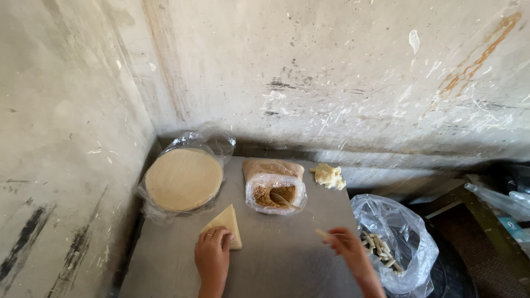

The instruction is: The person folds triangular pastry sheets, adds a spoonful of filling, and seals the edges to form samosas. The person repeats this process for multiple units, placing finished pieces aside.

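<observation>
My left hand rests flat on the near corner of a pale triangular wrapper piece lying on the grey table. My right hand hovers over the table's right edge, pinching a small pale rolled piece between its fingertips. Just right of that hand is a clear plastic bag holding several similar rolled pieces. Behind the hands stands an open plastic bag of brown crumbly filling with a spoon in it.
A stack of round pale wrappers lies on clear plastic at the back left. A lump of pale dough sits at the back right. Rough concrete walls close in behind and to the left. Clutter lies on the floor to the right.
</observation>
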